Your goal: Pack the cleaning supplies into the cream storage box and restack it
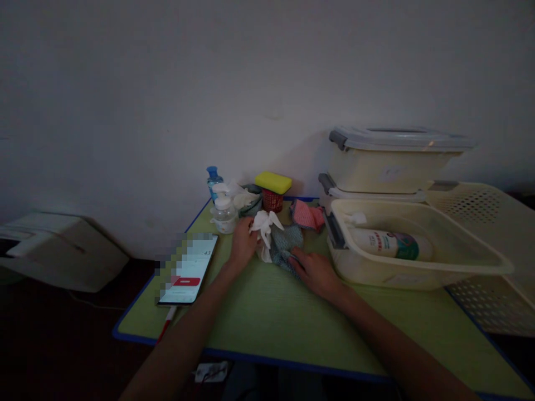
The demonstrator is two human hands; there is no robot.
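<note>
So my left hand (244, 243) is pinching the tissue (264, 221), my right hand (314, 271) has the grey cloth (288, 245) at its 4 o'clock, and the pink cloth (307, 215) sits at the grey's 1 o'clock.

A grey-blue, textured cloth (288, 242) is lying rumpled on the green desk (267, 317), its folds bunching unevenly. Against its left side I'm seeing a thin white piece (263, 223), crumpled, sticking up in loose points.
</note>
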